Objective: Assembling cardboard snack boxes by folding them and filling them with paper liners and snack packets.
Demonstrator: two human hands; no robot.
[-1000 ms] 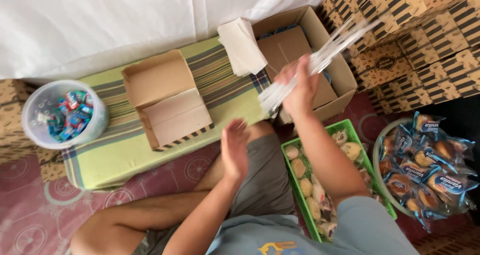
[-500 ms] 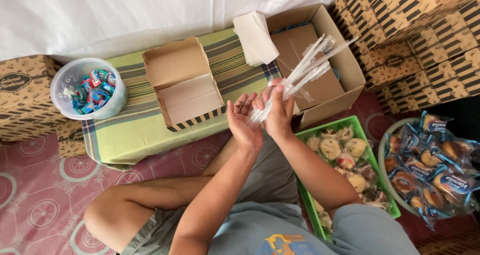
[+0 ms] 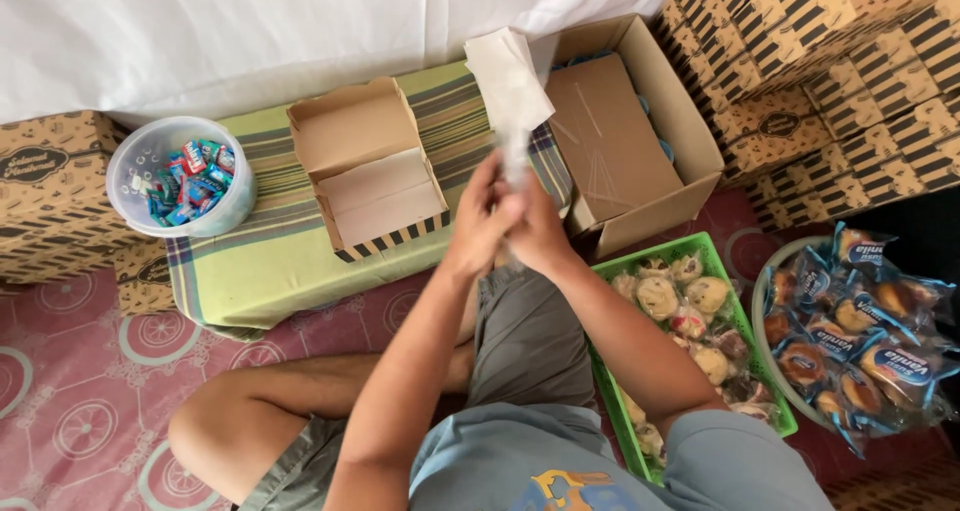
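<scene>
Left hand (image 3: 478, 229) and right hand (image 3: 535, 233) pressed together, both gripping blurred clear plastic wrappers (image 3: 516, 156), raised over lap. Open snack box (image 3: 368, 166) ahead on low tabletop (image 3: 270, 261), within easy reach.

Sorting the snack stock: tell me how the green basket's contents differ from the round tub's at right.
The green basket is rectangular and holds clear-wrapped pale buns; the round tub holds snacks in blue printed packets. The basket lies against the person's leg; the tub sits farther right. Both are full of wrapped baked goods on the floor.
</scene>
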